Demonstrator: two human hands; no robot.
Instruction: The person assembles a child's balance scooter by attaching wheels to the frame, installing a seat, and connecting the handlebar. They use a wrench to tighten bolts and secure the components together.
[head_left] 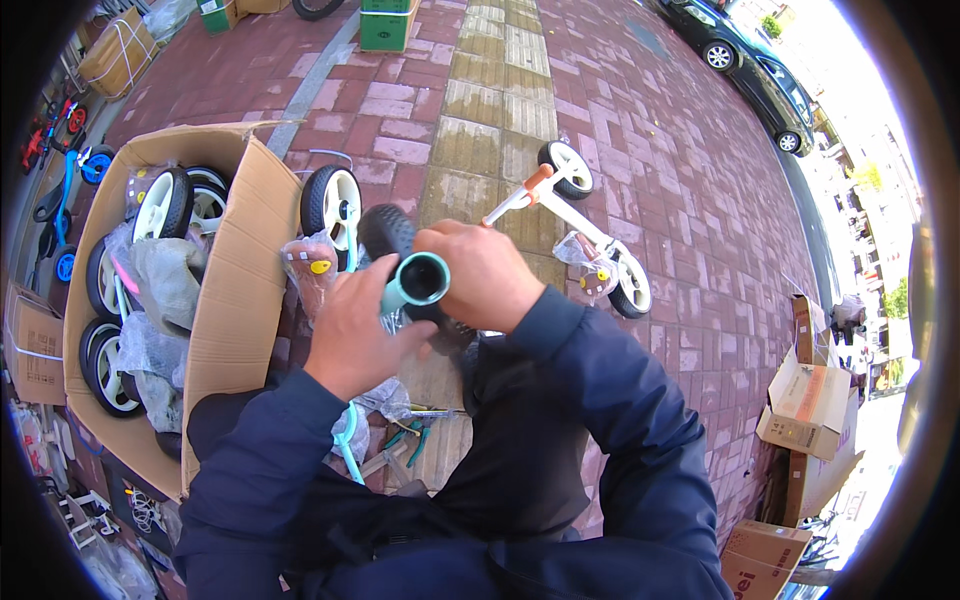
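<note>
My left hand [350, 325] is wrapped round a pale teal bike-frame tube [396, 293], whose round hollow end faces up. My right hand [488, 275] is closed just right of the tube's mouth; what its curled fingers grip is hidden. Behind both hands shows a wheel with a black knobby tyre [386, 231], partly covered by them. Another wheel [331, 208] with a cream rim stands to the left, and below it lies a plastic-wrapped brown part [312, 268]. Between my legs, a teal curved tube [350, 440] and green-handled pliers [417, 443] are on the ground.
A large open cardboard box [235, 320] at the left holds wheels and wrapped parts. A white balance bike [582, 222] lies on the paving to the right. Other cartons [805, 405] stand at the far right, a green box [385, 30] ahead. A dark car [750, 70] is parked beyond.
</note>
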